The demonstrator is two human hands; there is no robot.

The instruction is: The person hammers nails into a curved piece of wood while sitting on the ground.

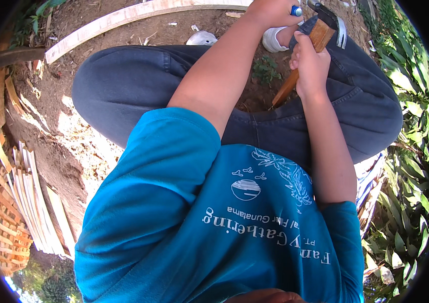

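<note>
My right hand (pixel 312 66) is wrapped round the wooden handle of a claw hammer (pixel 320 35), close below its dark metal head. The handle's lower end slants down toward my lap. Just left of the hammer head, at the top edge of the view, my left hand (pixel 274 12) is closed. A short blue cylindrical end (pixel 296 10) sticks out of it; the rest of that thing is hidden in the fist or cut off by the frame. Both hands are above my crossed legs in dark trousers (pixel 128 81).
A long pale wooden strip (pixel 138 16) lies on the soil ahead. White shoes (pixel 274 40) show on my feet, with a small green plant (pixel 266 69) between my legs. Thin wooden slats (pixel 35 202) and a woven wooden piece (pixel 7 227) are at left. Leafy plants (pixel 411 202) line the right.
</note>
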